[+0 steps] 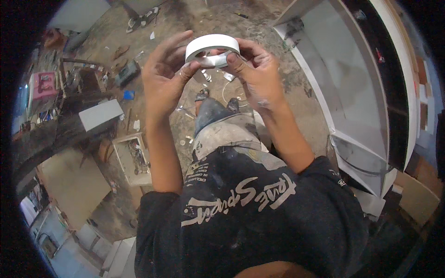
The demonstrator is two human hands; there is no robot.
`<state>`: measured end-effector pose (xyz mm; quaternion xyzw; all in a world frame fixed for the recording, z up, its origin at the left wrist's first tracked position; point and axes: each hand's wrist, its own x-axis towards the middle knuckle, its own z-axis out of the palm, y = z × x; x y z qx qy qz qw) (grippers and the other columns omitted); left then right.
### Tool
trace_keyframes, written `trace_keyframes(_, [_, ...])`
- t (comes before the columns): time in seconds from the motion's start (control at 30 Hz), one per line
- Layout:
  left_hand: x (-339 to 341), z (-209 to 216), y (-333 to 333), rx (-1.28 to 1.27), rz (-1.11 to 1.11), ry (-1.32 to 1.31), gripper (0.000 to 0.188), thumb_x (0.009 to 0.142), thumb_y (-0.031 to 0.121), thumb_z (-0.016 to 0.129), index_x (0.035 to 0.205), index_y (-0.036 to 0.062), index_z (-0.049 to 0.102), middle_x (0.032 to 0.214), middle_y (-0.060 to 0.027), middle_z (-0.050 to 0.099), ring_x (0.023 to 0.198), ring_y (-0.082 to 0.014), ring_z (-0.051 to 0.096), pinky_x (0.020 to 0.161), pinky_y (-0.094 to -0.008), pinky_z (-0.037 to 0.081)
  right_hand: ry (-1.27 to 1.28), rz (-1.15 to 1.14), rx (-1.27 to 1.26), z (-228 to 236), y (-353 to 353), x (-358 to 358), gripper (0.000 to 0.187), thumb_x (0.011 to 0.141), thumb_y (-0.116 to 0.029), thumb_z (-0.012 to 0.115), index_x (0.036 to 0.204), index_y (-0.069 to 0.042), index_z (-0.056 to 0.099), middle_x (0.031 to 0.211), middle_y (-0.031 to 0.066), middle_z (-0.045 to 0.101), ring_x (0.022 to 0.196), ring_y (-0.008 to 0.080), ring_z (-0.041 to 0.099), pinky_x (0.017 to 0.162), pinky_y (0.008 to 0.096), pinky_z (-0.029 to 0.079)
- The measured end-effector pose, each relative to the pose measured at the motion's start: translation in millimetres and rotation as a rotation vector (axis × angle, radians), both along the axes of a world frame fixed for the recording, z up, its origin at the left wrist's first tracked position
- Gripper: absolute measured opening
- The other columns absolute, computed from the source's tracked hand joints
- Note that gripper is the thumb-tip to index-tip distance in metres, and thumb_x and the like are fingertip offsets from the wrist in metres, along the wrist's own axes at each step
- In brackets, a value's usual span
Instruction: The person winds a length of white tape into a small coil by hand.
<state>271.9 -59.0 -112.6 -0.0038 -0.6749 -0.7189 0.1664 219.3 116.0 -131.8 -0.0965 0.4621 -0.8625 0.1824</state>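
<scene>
Both my hands hold up a white roll of flat strip [212, 42], shaped like a wide ring, in front of me and above the floor. Its centre is hollow, and the smooth outer band faces up toward me. My left hand [166, 69] is closed on the roll's left side, thumb at the lower rim and one finger sticking out past it. On the right side, my right hand [259, 69] grips it with the thumb at the near rim and the fingers behind. Whitish dust marks both hands. The fingertips behind the band are partly hidden.
A large white cabinet carcass [345, 55] stands on the right. On the left are a dark workbench [46, 143], a white box-like piece [101, 115] and an open wooden drawer [131, 160]. Scraps and a thin looped strip [225, 92] litter the concrete floor [296, 116].
</scene>
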Motion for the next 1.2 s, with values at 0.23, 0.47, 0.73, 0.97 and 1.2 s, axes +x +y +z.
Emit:
trace_keyframes(0.23, [1, 4, -11, -0.023, 0.000, -0.042, 0.053, 0.081, 0.001, 0.074, 0.129, -0.0032, 0.053, 0.116, -0.0178, 0.065, 0.105, -0.0228, 0.064, 0.089, -0.0333, 0.052, 0.346, 0.097, 0.408, -7, 6, 2, 0.042, 0.081, -0.009, 0.077, 0.117, 0.002, 0.061, 0.108, 0.0125, 0.067, 0.093, 0.0172, 0.066, 0.084, 0.0298, 0.053])
trace_keyframes(0.47, [0, 11, 1, 0.085, -0.074, -0.085, 0.055, 0.080, -0.001, 0.074, 0.130, -0.0025, 0.052, 0.112, -0.0170, 0.066, 0.104, -0.0215, 0.064, 0.091, -0.0331, 0.051, 0.463, 0.015, 0.582, 27, 8, -8, 0.035, 0.077, -0.008, 0.078, 0.110, -0.001, 0.066, 0.093, 0.0092, 0.071, 0.083, 0.0132, 0.067, 0.074, 0.0289, 0.055])
trace_keyframes(0.73, [-2, -14, -8, -0.097, 0.075, -0.171, 0.057, 0.080, 0.007, 0.075, 0.130, -0.0049, 0.051, 0.132, -0.0134, 0.056, 0.115, -0.0222, 0.058, 0.093, -0.0330, 0.050, -0.044, -0.059, 0.093, -56, -17, 25, 0.034, 0.078, -0.012, 0.080, 0.106, 0.002, 0.065, 0.093, 0.0065, 0.070, 0.083, 0.0120, 0.064, 0.077, 0.0267, 0.052])
trace_keyframes(0.97, [-7, -15, -5, -0.234, 0.014, -0.165, 0.064, 0.083, 0.020, 0.076, 0.134, -0.0056, 0.047, 0.129, -0.0177, 0.057, 0.112, -0.0243, 0.059, 0.098, -0.0354, 0.046, 0.186, 0.012, 0.503, -25, 12, 3, 0.042, 0.076, -0.011, 0.080, 0.114, 0.000, 0.064, 0.099, 0.0088, 0.069, 0.088, 0.0111, 0.065, 0.073, 0.0275, 0.054])
trace_keyframes(1.2, [-13, -24, 7, -0.211, 0.057, -0.160, 0.063, 0.086, 0.025, 0.074, 0.136, -0.0042, 0.047, 0.121, -0.0203, 0.062, 0.113, -0.0257, 0.059, 0.097, -0.0358, 0.046, -0.067, -0.042, -0.078, -59, -14, 22, 0.033, 0.080, -0.002, 0.076, 0.110, 0.004, 0.063, 0.102, 0.0090, 0.069, 0.094, 0.0136, 0.065, 0.084, 0.0310, 0.053])
